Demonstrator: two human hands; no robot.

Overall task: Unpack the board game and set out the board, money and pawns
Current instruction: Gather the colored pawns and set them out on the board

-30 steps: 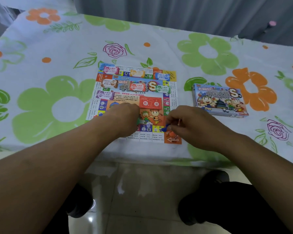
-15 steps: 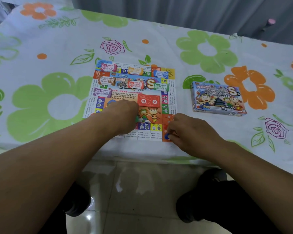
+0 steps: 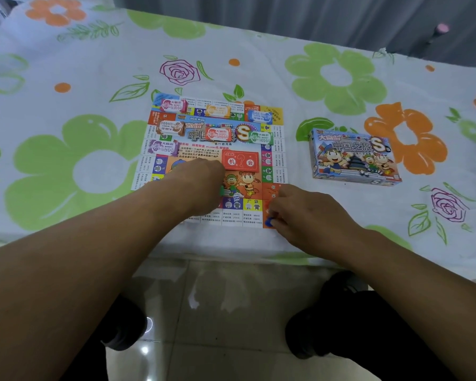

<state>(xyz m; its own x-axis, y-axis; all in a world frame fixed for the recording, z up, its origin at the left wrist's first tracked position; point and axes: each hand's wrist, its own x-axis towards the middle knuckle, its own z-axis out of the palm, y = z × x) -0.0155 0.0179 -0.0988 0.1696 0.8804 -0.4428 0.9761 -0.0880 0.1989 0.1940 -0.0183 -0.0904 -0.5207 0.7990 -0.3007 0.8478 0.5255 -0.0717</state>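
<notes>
The colourful game board [image 3: 275, 127] lies flat on the flowered tablecloth. Several small stacks of play money [image 3: 173, 105] sit on its far half, and a red card stack [image 3: 241, 161] lies near the middle. My right hand [image 3: 302, 215] pinches a small blue pawn [image 3: 268, 222] at the board's near right orange corner. My left hand [image 3: 201, 185] rests curled on the board's near left part; a green piece [image 3: 222, 190] shows at its fingertips, and what it holds is hidden. A white die [image 3: 236, 198] lies beside it.
The game box [image 3: 353, 158] lies closed to the right of the board. The table's front edge [image 3: 231, 254] runs just below my hands, with tiled floor and my dark-clad knees beneath. A curtain hangs behind the table.
My right hand has come down and toward me with the blue pawn, to the board's near right corner. My left hand has stayed where it was.
</notes>
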